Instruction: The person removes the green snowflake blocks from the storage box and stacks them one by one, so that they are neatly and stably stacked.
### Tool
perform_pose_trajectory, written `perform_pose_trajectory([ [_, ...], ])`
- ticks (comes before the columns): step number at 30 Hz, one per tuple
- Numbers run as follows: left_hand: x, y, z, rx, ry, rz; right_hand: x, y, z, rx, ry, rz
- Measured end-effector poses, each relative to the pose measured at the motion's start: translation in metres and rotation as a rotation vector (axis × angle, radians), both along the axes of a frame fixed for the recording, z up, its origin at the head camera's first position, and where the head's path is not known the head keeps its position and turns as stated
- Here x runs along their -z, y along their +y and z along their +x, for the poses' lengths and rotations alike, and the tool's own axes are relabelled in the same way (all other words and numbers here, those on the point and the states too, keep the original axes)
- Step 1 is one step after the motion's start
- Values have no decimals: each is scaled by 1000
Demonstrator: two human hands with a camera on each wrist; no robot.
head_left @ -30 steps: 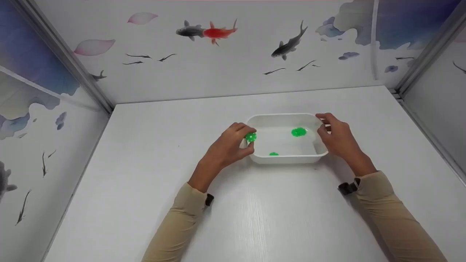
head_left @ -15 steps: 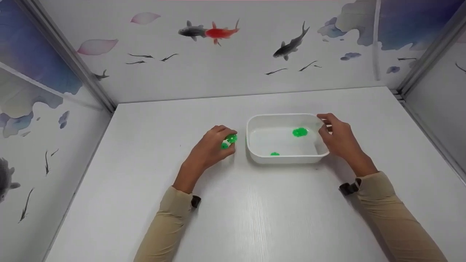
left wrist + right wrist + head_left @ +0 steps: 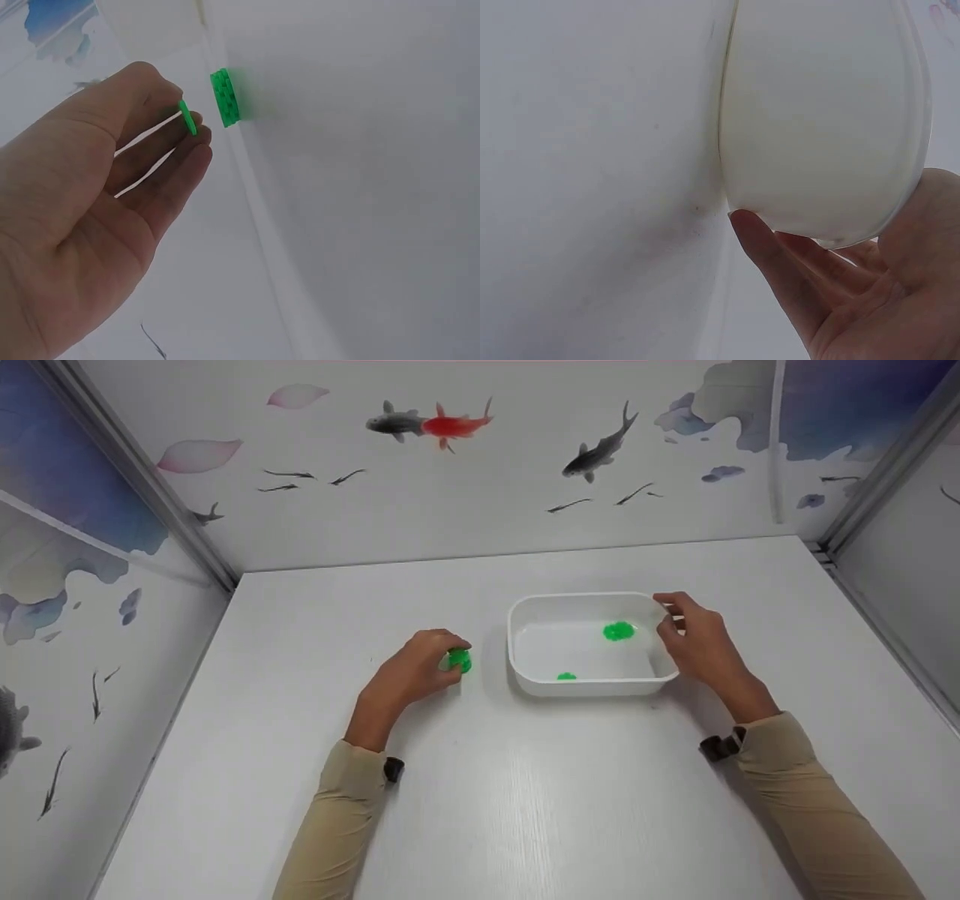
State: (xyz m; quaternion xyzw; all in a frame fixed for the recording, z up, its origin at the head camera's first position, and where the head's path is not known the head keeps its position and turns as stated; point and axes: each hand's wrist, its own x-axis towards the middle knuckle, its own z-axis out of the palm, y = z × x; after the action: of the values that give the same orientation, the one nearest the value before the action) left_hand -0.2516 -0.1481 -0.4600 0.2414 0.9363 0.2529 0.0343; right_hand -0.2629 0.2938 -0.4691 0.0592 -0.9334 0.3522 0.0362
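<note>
My left hand (image 3: 409, 671) pinches a thin green notched disc (image 3: 188, 118) between thumb and fingertips, on the table left of the tray. Close by the held disc, a short stack of similar green discs (image 3: 224, 97) rests on the table; from the head view the two overlap. A white rectangular tray (image 3: 592, 688) stands to the right. My right hand (image 3: 699, 641) grips its right end, with the thumb low on the outer wall and the fingers at the rim. Inside the tray lie green discs (image 3: 618, 631) toward the back right and another green piece (image 3: 566, 676) partly hidden by the front wall.
The white table (image 3: 480, 795) reaches back to a white panel (image 3: 480, 510) printed with fish. Similar panels enclose the left and right sides, with metal posts (image 3: 202, 540) at the corners.
My left hand has moved left from the tray's left rim and come down at the stack, still pinching a green disc. The right hand and tray have stayed in place.
</note>
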Motion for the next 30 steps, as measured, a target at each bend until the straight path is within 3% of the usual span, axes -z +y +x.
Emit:
perform_pose_trajectory([
  [11, 0, 0, 0, -19, -69, -39, 0, 0, 1, -1, -1, -13],
  [30, -1, 5, 0, -31, -52, -67, -1, -1, 0, 19, -27, -1],
])
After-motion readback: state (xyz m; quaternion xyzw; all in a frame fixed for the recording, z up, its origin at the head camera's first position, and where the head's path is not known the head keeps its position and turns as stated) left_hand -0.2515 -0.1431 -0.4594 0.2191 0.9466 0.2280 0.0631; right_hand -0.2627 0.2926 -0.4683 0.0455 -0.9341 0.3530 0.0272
